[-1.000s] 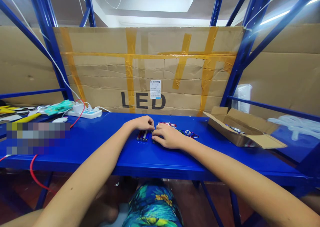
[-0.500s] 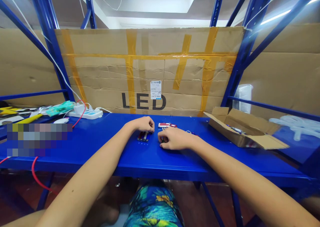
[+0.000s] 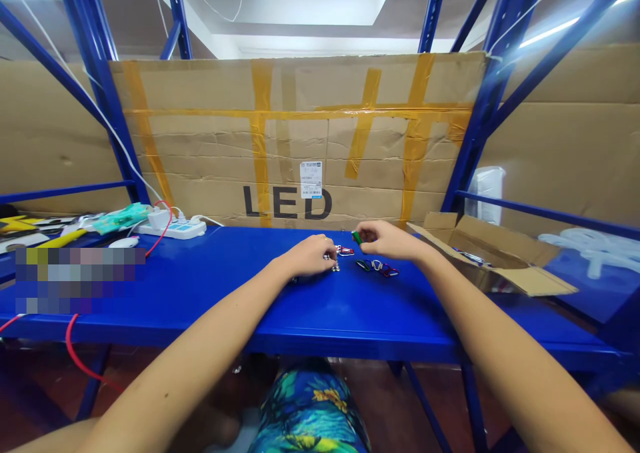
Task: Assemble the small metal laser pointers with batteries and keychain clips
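My right hand [image 3: 383, 240] is raised above the back of the blue tabletop, fingers pinched on a small green carabiner [image 3: 357, 237]; most of it is hidden by the fingers. My left hand [image 3: 313, 256] curls low over the table beside small silver metal pieces [image 3: 336, 265], and what its fingertips hold is hidden. Just behind them lies a red and silver clip-like piece [image 3: 345, 250]. Below my right hand a dark green carabiner [image 3: 363, 264], a silver carabiner [image 3: 377, 265] and a reddish carabiner [image 3: 390, 272] lie in a row.
An open cardboard box [image 3: 480, 253] with metal items inside stands at the right. A white power strip [image 3: 173, 227], cables and tools lie at the left. A large cardboard sheet marked LED [image 3: 220, 146] closes off the back, between blue rack posts [image 3: 480, 140].
My right hand has moved back and to the right, lifting the green carabiner. My left hand has shifted right from the row of small tubes to the silver pieces, covering most of the tubes.
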`<action>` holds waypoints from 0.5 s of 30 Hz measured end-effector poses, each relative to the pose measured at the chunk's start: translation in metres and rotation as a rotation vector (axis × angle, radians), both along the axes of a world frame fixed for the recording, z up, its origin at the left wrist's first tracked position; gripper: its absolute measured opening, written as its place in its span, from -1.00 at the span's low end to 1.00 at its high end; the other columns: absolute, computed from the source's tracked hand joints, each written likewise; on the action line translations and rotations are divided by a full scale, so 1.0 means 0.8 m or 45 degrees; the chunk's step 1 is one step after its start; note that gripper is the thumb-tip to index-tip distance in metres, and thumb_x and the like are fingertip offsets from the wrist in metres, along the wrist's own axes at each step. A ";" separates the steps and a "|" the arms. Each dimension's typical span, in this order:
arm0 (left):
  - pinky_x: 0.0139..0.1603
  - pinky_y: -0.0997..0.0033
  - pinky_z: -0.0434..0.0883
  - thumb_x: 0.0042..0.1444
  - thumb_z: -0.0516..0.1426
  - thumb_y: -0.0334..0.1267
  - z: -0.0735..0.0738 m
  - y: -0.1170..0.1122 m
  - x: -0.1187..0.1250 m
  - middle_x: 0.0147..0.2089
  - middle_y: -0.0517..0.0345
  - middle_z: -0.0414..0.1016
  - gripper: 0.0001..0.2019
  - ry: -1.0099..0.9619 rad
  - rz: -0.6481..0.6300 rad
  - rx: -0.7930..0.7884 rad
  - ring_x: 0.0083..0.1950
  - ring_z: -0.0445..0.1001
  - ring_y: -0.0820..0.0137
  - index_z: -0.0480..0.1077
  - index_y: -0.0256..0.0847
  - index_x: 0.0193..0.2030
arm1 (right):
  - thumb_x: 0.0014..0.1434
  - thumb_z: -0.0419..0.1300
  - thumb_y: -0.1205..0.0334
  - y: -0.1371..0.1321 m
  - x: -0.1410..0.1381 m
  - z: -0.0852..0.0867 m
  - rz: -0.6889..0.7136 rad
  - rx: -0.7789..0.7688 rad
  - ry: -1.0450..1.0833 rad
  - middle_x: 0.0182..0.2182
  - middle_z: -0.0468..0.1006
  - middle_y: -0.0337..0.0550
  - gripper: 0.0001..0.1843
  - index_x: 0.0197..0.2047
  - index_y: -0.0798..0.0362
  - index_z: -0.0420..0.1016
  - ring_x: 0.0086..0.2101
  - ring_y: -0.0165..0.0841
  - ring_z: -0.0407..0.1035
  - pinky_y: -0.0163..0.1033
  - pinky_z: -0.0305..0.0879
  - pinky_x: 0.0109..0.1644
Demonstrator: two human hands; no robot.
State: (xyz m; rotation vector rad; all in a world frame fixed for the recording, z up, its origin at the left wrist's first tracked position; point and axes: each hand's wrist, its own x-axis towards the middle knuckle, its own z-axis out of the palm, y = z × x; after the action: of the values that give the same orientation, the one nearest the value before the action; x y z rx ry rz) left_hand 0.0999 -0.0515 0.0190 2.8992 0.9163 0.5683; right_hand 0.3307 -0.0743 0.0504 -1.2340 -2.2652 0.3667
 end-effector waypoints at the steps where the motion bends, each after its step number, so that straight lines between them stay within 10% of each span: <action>1: -0.02 0.32 0.28 0.08 0.14 -0.33 -0.002 -0.001 0.003 -0.24 0.04 0.52 -0.86 0.011 -0.011 0.001 -0.11 0.40 0.26 0.56 -0.18 -0.31 | -0.10 0.13 0.32 -0.001 -0.004 -0.001 0.010 0.007 -0.022 -0.47 0.42 -0.25 -0.84 -0.36 0.08 0.43 -0.41 -0.39 0.26 -0.31 0.15 -0.35; 15: -0.07 0.31 0.30 0.10 0.15 -0.31 -0.006 -0.005 0.006 -0.26 0.06 0.56 -0.87 0.092 0.038 -0.050 -0.11 0.43 0.24 0.55 -0.21 -0.31 | -0.06 0.12 0.29 -0.010 -0.017 0.000 0.017 0.016 -0.115 -0.47 0.41 -0.23 -0.84 -0.34 0.10 0.42 -0.41 -0.38 0.23 -0.30 0.11 -0.35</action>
State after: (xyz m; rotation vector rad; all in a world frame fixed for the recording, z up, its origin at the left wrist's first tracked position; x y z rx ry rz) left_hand 0.1046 -0.0557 0.0142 2.8927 0.9691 0.4448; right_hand 0.3174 -0.0821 0.0500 -1.2524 -2.3491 0.3067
